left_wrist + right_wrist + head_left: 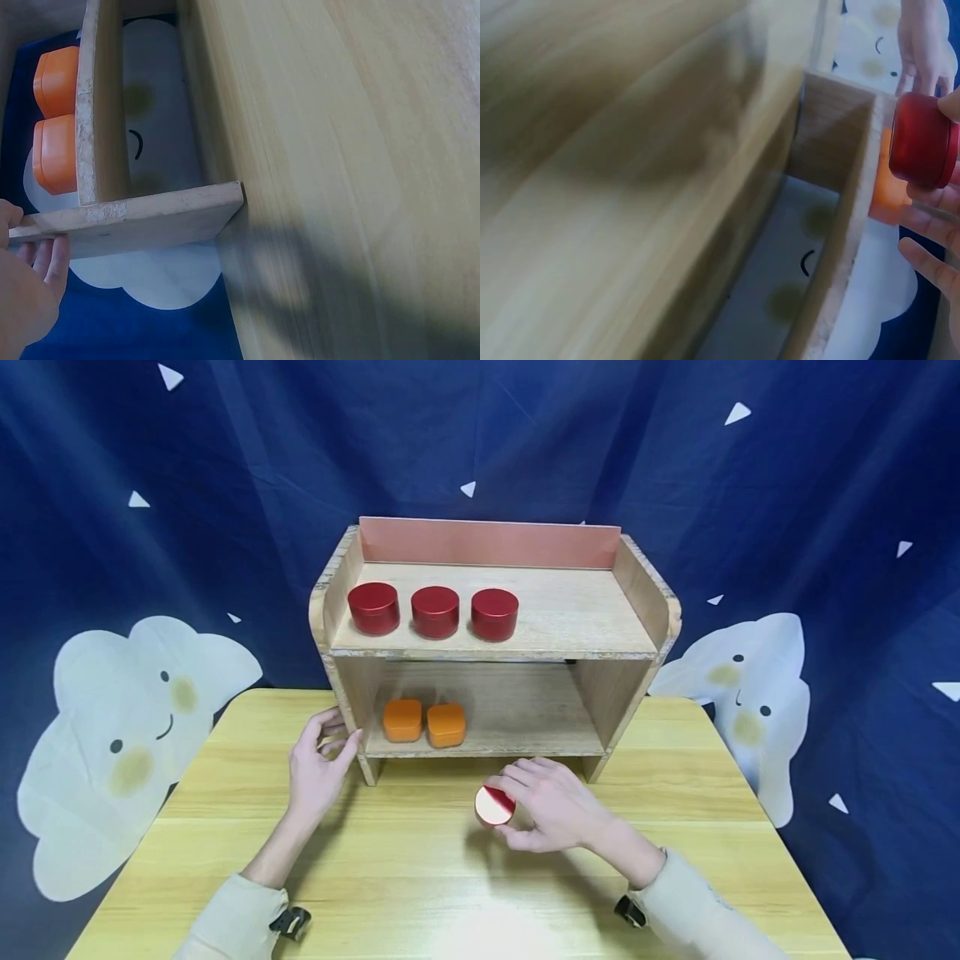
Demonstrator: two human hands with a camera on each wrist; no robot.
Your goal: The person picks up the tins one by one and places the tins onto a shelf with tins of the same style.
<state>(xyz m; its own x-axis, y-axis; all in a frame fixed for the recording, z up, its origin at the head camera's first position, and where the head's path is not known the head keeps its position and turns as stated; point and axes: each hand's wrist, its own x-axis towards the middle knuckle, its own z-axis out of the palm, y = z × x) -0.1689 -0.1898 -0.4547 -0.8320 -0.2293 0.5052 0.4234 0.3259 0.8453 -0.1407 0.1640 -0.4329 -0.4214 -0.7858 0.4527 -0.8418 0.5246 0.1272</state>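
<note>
My right hand [551, 806] grips a round red tin [495, 807] between thumb and fingers, in front of the wooden shelf's lower board. Light glares off the tin's lid in the head view; in the right wrist view its red side [921, 141] shows. My left hand [318, 768] holds the front edge of the shelf's left side panel [150, 217], thumb on one face and fingers on the other. On the top board [570, 610] three red tins [435, 612] stand in a row at left and middle. Two orange square tins [402, 721] sit side by side at the left of the lower board.
The two-tier shelf [480, 647] stands toward the back of a light wooden table [420, 860], with raised side panels and a pink back strip [487, 542]. Behind hangs a dark blue curtain [480, 435] printed with clouds and white triangles.
</note>
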